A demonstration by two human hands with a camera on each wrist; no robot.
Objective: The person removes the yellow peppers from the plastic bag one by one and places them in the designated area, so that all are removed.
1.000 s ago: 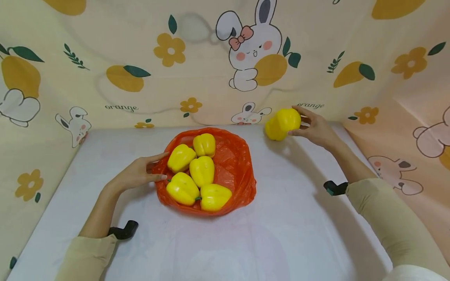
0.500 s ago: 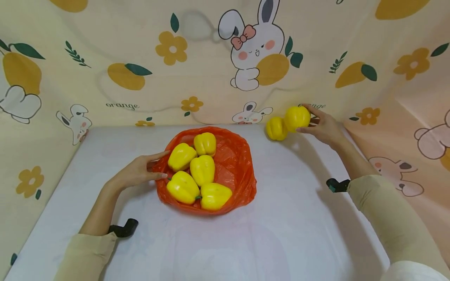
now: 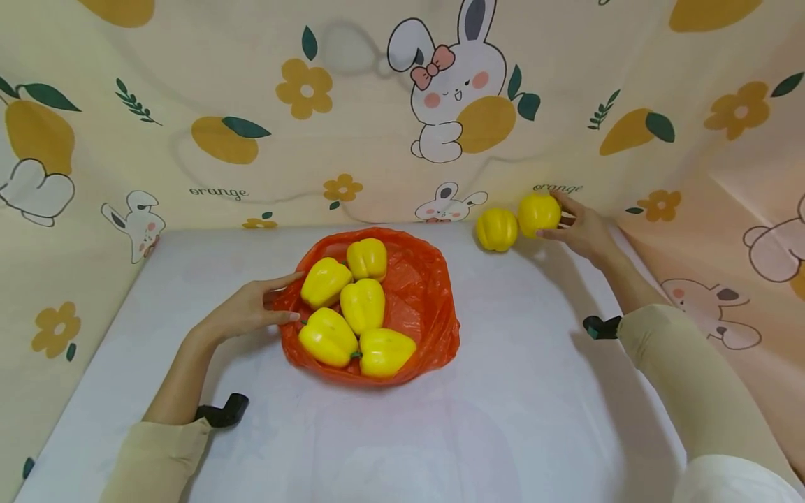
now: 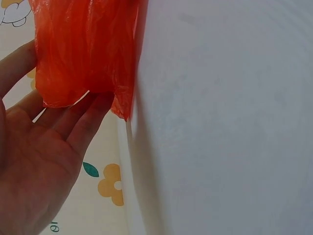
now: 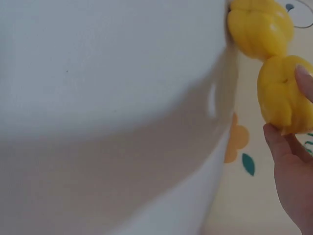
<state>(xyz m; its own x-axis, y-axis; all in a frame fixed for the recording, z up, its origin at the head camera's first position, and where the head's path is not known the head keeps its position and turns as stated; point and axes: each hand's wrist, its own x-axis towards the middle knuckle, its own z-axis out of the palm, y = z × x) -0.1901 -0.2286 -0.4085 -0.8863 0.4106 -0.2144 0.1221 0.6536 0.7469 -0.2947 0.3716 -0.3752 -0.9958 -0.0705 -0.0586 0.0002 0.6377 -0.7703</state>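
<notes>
The right hand [image 3: 585, 227] holds a pepper [image 3: 539, 215] between thumb and fingers, just beside another pepper [image 3: 497, 229] at the back of the counter [image 3: 534, 405]. The step looks like setting it down there. Next, I think, it must be lowered gently and let go. The left hand [image 3: 242, 311] touches the bag [image 3: 442, 307], but I can't tell if it pinches it. Five more peppers [image 3: 363, 306] (all yellow too) lie inside.

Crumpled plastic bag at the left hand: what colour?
Red-orange plastic bag; head view shows it best.
</notes>
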